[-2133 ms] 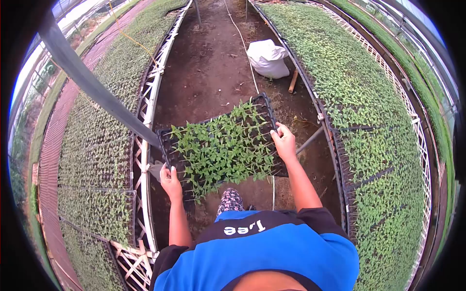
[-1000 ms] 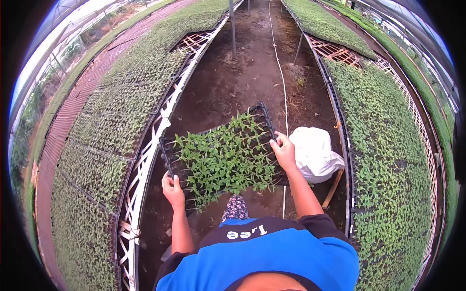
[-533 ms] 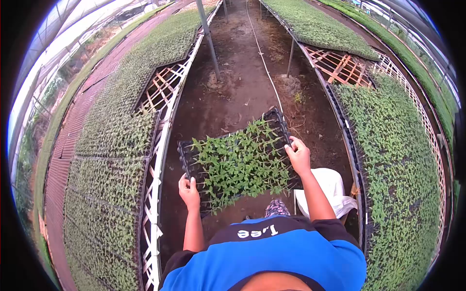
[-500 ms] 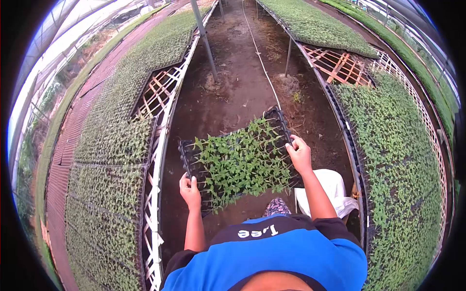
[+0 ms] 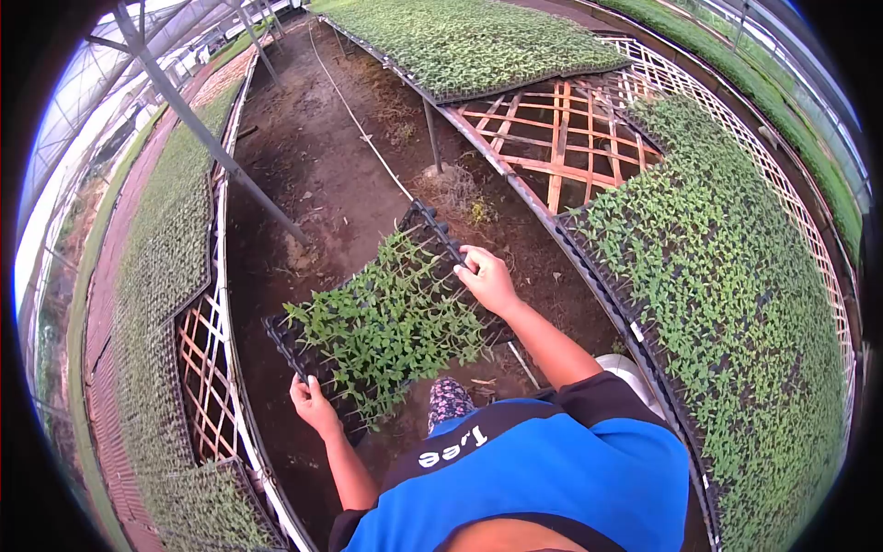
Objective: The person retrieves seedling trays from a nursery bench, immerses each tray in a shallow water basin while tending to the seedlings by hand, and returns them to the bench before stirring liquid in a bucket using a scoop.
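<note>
A black seedling tray (image 5: pixel 287 348) full of young green seedlings (image 5: pixel 382 317) hangs in front of my body, over the dirt aisle. My left hand (image 5: pixel 315 405) grips its left short edge near the lower corner, thumb on top. On the opposite edge, my right hand (image 5: pixel 486 279) is closed around the rim about midway along. The tray slants, its right end farther from me than its left. The fingers under the rim are hidden.
To the right, a long bench carries trays of seedlings (image 5: pixel 717 276), with a bare wooden lattice (image 5: pixel 561 138) beyond them. Another planted bench (image 5: pixel 156 368) runs along the left. A metal post (image 5: pixel 202 129) leans across the view by the aisle (image 5: pixel 313 138). A pale hose (image 5: pixel 354 110) lies there.
My view has turned to the right, bringing the right bench and its bare lattice closer to the middle. The tray stays in both hands and is now angled more.
</note>
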`<state>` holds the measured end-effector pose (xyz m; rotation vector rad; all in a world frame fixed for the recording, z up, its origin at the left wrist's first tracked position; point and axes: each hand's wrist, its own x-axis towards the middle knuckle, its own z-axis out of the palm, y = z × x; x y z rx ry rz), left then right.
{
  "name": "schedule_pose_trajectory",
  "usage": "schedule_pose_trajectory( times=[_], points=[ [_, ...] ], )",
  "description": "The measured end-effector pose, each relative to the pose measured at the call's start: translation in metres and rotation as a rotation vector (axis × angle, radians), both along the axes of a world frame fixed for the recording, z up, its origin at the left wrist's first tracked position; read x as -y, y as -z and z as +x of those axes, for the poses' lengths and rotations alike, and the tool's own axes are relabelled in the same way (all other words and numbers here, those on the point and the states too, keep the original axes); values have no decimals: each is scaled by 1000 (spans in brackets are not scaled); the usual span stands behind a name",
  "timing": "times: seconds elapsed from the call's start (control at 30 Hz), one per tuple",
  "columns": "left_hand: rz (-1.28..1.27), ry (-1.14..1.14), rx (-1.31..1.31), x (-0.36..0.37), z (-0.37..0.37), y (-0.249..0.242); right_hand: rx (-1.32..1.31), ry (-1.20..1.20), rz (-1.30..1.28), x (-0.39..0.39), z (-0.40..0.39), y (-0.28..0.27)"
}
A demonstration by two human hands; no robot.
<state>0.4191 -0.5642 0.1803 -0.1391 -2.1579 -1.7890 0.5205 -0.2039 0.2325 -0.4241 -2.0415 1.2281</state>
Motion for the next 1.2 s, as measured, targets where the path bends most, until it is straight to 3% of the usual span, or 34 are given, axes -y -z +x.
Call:
schedule_pose_trajectory(
  times=[0.1, 0.23, 0.33, 0.4, 0.53, 0.63, 0.8, 0.83, 0.87, 0.9, 0.93, 0.97, 1.0, 1.03, 1.2],
  points=[
    [25, 71, 108, -60, -72, -7, -19, 60, -8, -55, -46, -2],
    [44, 284, -24, -150, -171, -18, -22, 209, -101, -133, -84, -20],
    [149, 424, 59, -233, -224, -36, -52, 334, -205, -201, -92, -48],
    [234, 565, 56, -292, -251, -46, -115, 423, 15, -251, -88, -63],
    [454, 730, 261, -412, -245, -82, 74, 597, 191, -346, -71, -112],
    [574, 942, 398, -490, -235, -67, 281, 739, 281, -428, -59, -137],
    [570, 962, 705, -574, -162, -62, 605, 782, 406, -553, -33, -157],
    [552, 948, 767, -583, -153, -50, 610, 742, 431, -588, -28, -146],
    [473, 919, 742, -589, -148, -28, 440, 735, 450, -616, -22, -129],
    [451, 894, 747, -594, -139, -11, 542, 680, 462, -644, -15, -121],
    [377, 886, 764, -599, -131, 3, 508, 616, 311, -664, -7, -112],
    [304, 843, 772, -606, -123, 25, 483, 617, 317, -669, -2, -111],
    [339, 817, 873, -607, -111, 16, 490, 641, 280, -693, 6, -92],
    [427, 813, 902, -609, -108, 38, 577, 640, 273, -717, 11, -74],
    [277, 772, 959, -603, -108, 59, 663, 625, 219, -759, 27, -17]
  ],
)
